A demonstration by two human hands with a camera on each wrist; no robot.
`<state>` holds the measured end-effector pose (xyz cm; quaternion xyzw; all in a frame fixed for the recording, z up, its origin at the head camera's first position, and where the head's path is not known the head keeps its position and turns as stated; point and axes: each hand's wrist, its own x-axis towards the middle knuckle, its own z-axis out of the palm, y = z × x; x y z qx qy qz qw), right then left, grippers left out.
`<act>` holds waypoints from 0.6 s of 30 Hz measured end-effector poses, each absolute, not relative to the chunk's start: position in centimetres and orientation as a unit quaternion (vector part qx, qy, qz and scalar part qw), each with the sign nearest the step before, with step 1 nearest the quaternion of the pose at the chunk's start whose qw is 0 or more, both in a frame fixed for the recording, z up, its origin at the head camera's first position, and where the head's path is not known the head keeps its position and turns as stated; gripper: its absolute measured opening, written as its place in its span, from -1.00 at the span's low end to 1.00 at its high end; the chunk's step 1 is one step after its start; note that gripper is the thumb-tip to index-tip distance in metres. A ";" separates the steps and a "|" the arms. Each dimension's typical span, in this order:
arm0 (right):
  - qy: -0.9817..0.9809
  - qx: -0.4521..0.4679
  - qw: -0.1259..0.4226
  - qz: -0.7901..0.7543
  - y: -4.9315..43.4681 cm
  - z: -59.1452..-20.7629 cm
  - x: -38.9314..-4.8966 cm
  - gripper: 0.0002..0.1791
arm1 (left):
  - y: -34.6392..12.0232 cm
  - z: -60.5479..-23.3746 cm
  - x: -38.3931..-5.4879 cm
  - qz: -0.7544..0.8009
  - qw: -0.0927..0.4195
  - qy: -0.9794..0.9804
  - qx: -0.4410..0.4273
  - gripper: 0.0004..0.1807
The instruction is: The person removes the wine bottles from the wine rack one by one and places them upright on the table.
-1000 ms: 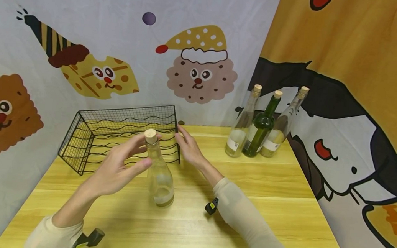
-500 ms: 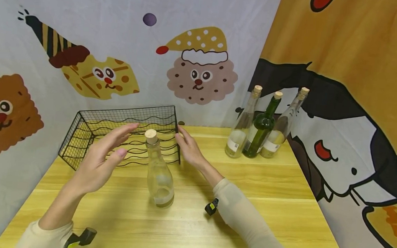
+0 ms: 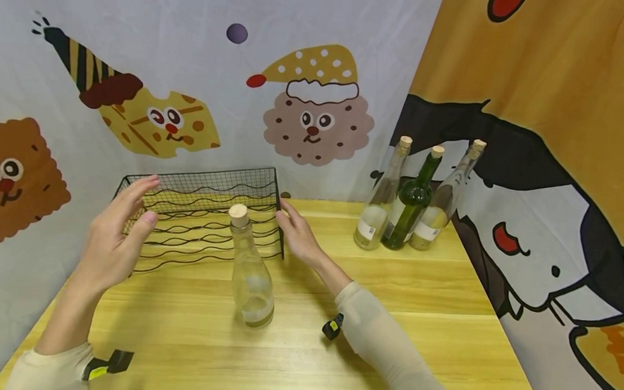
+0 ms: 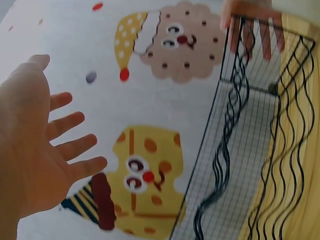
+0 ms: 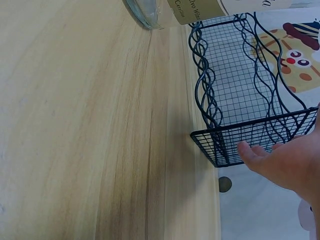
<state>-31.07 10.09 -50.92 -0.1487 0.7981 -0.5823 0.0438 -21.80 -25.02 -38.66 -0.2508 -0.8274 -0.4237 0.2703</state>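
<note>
A black wire bottle rack (image 3: 209,185) with wavy rails stands at the back left of the table. My right hand (image 3: 299,235) rests against its right mesh end with fingers extended; the right wrist view shows the fingertips (image 5: 252,150) at the mesh. My left hand (image 3: 116,238) hovers in front of the rack's left end, fingers spread and relaxed, with nothing in it. In the left wrist view that left hand (image 4: 45,145) is apart from the rack (image 4: 220,150). A clear corked bottle (image 3: 251,281) stands upright before the rack, touched by neither hand; its label (image 5: 197,10) shows in the right wrist view.
Two clear corked bottles (image 3: 372,220) (image 3: 437,216) and a green one (image 3: 412,202) between them stand together at the back right. Printed cloth (image 3: 324,14) hangs behind the wooden table (image 3: 300,363) and along its right side.
My left hand has drawn away from the neck of the clear bottle and moved left to the rack's left end. The bottle and my right hand have stayed in place.
</note>
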 end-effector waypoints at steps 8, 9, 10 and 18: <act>0.796 -0.147 0.044 -0.586 10.1 -50.9 -31.0 -0.18 | -28.6 -40.0 -22.8 -0.401 0.280 -0.854 -0.176 -0.41; 0.796 -0.146 0.044 -0.586 10.1 -51.0 -31.0 -0.19 | -29.1 -40.2 -22.9 -0.399 0.278 -0.857 -0.167 -0.41; 0.795 -0.146 0.045 -0.587 10.1 -51.0 -31.0 -0.20 | -29.6 -40.4 -23.0 -0.398 0.275 -0.861 -0.158 -0.41; 0.795 -0.145 0.041 -0.587 10.1 -50.9 -31.0 -0.22 | -33.6 -42.3 -23.3 -0.387 0.212 -0.895 -0.067 -0.39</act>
